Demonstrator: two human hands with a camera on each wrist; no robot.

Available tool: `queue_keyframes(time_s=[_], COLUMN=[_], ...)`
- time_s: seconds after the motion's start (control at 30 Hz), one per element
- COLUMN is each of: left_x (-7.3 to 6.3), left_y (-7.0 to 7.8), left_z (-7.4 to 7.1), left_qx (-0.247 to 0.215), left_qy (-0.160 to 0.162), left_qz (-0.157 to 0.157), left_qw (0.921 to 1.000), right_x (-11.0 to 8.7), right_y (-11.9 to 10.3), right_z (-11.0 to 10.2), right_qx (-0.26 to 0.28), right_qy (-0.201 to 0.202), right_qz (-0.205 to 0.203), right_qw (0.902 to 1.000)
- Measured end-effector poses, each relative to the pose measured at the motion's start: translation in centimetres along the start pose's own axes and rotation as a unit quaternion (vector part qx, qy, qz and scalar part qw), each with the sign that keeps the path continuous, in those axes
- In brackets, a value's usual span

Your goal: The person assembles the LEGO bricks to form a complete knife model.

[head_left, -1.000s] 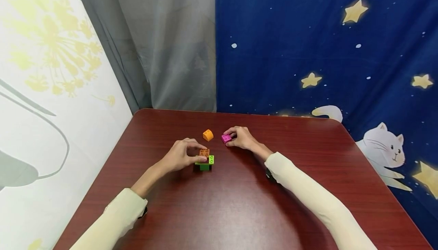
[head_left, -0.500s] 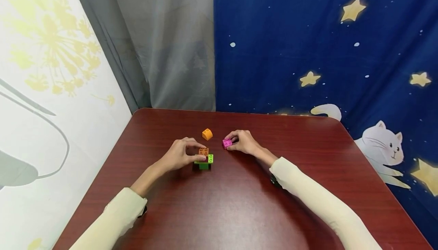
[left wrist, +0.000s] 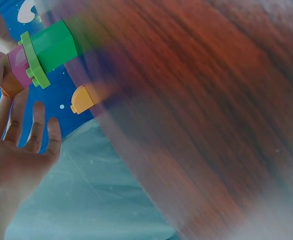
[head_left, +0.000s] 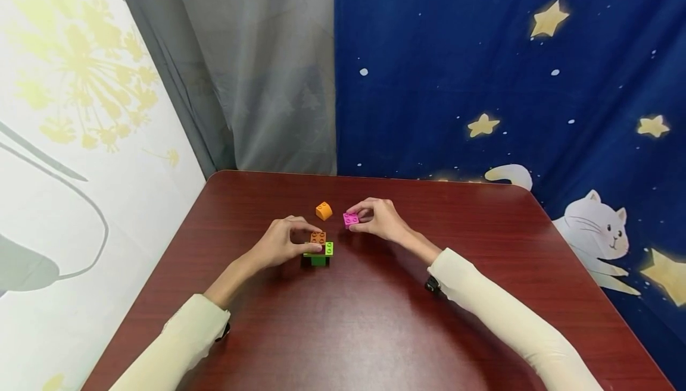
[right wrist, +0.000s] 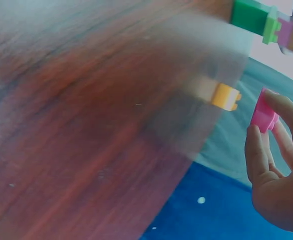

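In the head view, my left hand (head_left: 281, 242) grips the upper part of a small stack of toy building bricks, thumb in front and fingers behind. The left wrist view shows its layers: a green brick (left wrist: 55, 46), a lime plate (left wrist: 34, 60), a purple brick (left wrist: 19, 66) and an orange-brown brick (left wrist: 11, 86) on top. To the right of the stack, my right hand (head_left: 382, 219) pinches a pink brick (head_left: 351, 219) between thumb and fingers. The right wrist view has that pink brick (right wrist: 264, 114) raised off the table, its far side covered by fingers.
A yellow-orange brick with a curved side (head_left: 324, 210) lies on the dark red-brown table (head_left: 343, 331), behind the stack and left of the pink brick. Grey and blue curtains (head_left: 429, 81) hang past the far edge. A pale patterned wall (head_left: 80, 200) stands on the left.
My right hand with the pink brick first drew slightly nearer, then shifted a little left and away. The left hand and the stack hold still.
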State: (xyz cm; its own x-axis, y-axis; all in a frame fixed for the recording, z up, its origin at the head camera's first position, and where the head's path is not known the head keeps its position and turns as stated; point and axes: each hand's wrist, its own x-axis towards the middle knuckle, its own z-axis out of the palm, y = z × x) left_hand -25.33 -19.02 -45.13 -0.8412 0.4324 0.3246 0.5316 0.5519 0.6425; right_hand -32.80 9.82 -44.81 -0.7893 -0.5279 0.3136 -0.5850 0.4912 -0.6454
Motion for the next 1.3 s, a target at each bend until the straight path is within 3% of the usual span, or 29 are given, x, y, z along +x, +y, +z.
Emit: queue_keyframes(time_s=[0.5,0.8,1.3], left_x=[-0.2,-0.2,0.0], left_y=[-0.3,-0.3,-0.2], left_z=[0.0,0.0,0.0], left_qx=[-0.008,0.000,0.002], left_qy=[0.002,0.000,0.000], left_qz=[-0.008,-0.006,-0.005], left_qw=[0.9999,1.0000,1.0000], right_x=[0.1,-0.1,-0.4], right_y=[-3.8,-5.3,-6.8], right_z=[-0.5,0.0,1.1], right_qx=[0.043,0.030,0.062], right_qy=[-0.012,-0.025,-0.035], right_qz=[-0.023,-0.047,-0.056], right_qw=[0.9987,0.9981,0.9959])
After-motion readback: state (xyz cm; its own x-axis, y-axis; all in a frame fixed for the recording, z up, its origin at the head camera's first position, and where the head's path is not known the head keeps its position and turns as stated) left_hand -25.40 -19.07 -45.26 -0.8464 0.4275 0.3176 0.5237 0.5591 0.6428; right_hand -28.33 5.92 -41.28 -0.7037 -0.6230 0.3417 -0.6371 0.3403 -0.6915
